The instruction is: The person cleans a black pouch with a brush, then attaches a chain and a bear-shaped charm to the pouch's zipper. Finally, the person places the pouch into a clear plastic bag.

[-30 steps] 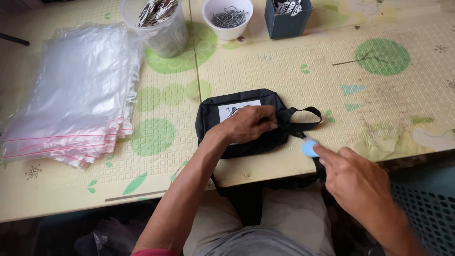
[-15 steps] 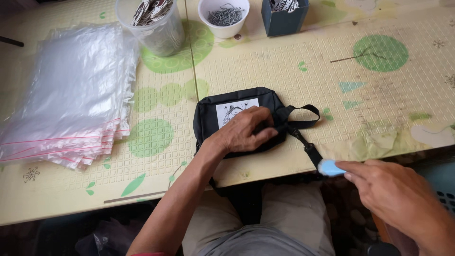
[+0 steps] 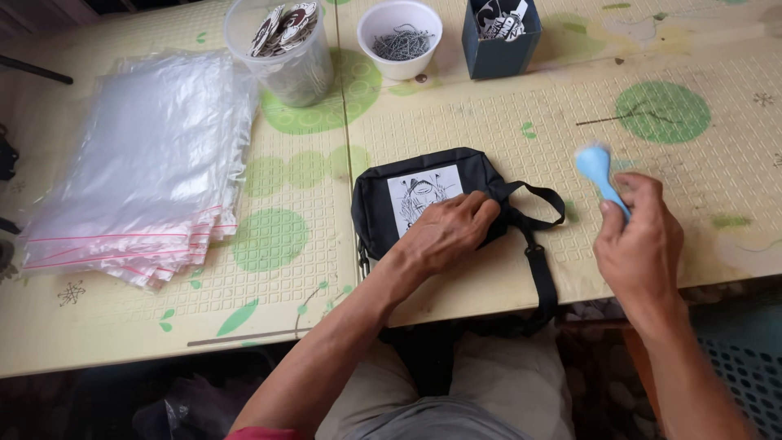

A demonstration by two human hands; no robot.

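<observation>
Movement is all on the right: the right hand [image 3: 639,240], low at the table's [image 3: 489,122] edge half a second ago, has risen over the tabletop, fingers clamped on a light blue tool [image 3: 601,175], apparently bringing it back into play. The left hand [image 3: 444,236] stays pressed flat, fingers together, on the small black bag [image 3: 383,204] at the near edge; its white drawn patch [image 3: 415,194] faces up, and the strap [image 3: 539,244] trails off the edge.

Surface: pale yellow table [image 3: 489,122] with embossed grid texture, printed green discs and leaf motifs | Join: seam running between two table sections at upper centre | Light: soft, even daylight, faint shadows | Below table edge: dark floor [image 3: 98,403] at left; teal perforated crate [image 3: 745,375] at lower right
</observation>
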